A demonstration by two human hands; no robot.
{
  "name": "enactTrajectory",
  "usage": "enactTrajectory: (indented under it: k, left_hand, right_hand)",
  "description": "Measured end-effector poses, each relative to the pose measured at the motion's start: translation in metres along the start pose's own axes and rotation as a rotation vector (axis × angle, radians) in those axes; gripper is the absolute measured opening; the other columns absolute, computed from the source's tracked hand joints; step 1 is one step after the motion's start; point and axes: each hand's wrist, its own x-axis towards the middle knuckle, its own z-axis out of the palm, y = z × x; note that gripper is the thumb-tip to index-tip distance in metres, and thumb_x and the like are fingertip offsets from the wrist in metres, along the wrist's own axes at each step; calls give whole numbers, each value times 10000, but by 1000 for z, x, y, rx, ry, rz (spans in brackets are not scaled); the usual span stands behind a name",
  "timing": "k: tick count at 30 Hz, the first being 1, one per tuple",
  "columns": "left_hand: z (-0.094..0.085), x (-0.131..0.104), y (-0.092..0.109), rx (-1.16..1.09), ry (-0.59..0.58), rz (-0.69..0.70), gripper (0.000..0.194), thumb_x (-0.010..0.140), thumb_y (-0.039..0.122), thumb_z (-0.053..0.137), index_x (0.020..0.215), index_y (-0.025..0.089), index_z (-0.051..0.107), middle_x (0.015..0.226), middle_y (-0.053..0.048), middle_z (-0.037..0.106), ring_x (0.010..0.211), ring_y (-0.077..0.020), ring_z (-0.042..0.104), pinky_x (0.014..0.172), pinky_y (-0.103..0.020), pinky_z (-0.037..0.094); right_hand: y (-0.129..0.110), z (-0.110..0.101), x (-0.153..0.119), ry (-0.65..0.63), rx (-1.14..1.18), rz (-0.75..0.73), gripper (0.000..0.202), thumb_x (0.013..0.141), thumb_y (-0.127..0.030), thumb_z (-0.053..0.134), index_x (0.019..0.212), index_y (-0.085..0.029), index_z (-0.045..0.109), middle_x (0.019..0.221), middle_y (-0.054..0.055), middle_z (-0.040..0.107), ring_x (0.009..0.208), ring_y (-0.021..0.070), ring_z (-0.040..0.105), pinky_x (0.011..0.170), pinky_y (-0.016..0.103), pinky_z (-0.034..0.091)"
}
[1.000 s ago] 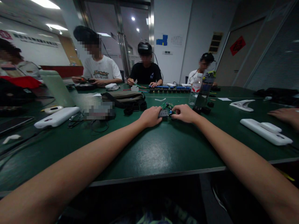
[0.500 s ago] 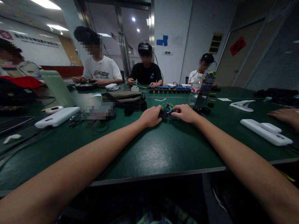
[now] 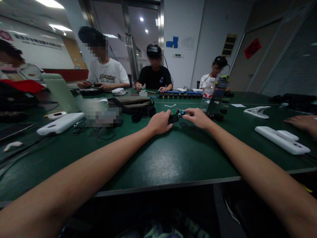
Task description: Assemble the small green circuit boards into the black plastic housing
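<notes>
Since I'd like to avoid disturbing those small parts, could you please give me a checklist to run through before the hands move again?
1. Left hand has hold of the black piece: ok.
2. Right hand has a firm grip on the blue part: cannot tell.
3. Flat dark piece lies apart from both hands: ok.
4. Bottle with red label stands upright: ok.
5. Other person's hand is away from the parts: ok.

Dim, with glare on tabletop (image 3: 158,167)
</notes>
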Motion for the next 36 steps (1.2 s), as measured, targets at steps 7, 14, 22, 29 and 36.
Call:
enactTrajectory:
  k: [7,14,22,29,36]
  left_hand:
    - [-1,-1,0,7,28,-7,389,868,367,579,1188,158,506,1104,-148,696,1044,-301,676,865,-380,528]
    - [0,-1,0,3,55,-27,376,864,370,592,1171,167,515,1082,-129,705,1036,-287,679,855,-364,529]
    - [-1,-1,0,-10,73,-3,360,860,353,593,1158,166,518,1097,-126,699,1040,-283,674,851,-362,529]
    - [-3,-2,0,1,78,10,347,855,337,586,1149,167,518,1106,-125,695,1046,-279,666,857,-362,528]
    - [-3,-2,-1,17,78,39,343,864,335,578,1155,163,518,1102,-129,690,1042,-282,659,852,-367,525]
  right_hand:
    - [2,1,0,-48,151,23,445,813,-452,604,1051,-92,712,638,-21,523,611,137,454,620,288,332]
    - [5,0,0,-22,133,35,437,813,-458,616,1054,-107,715,645,-20,536,616,134,441,618,288,320]
    - [5,1,0,-24,139,26,426,810,-461,608,1023,-110,721,650,-13,546,627,142,461,625,289,326]
    - [3,1,-1,-56,152,39,444,793,-483,619,1009,-106,714,608,-39,492,594,128,424,602,286,306]
    - [3,1,-1,-51,116,44,396,754,-469,655,942,-122,689,614,-40,516,590,123,428,615,284,315]
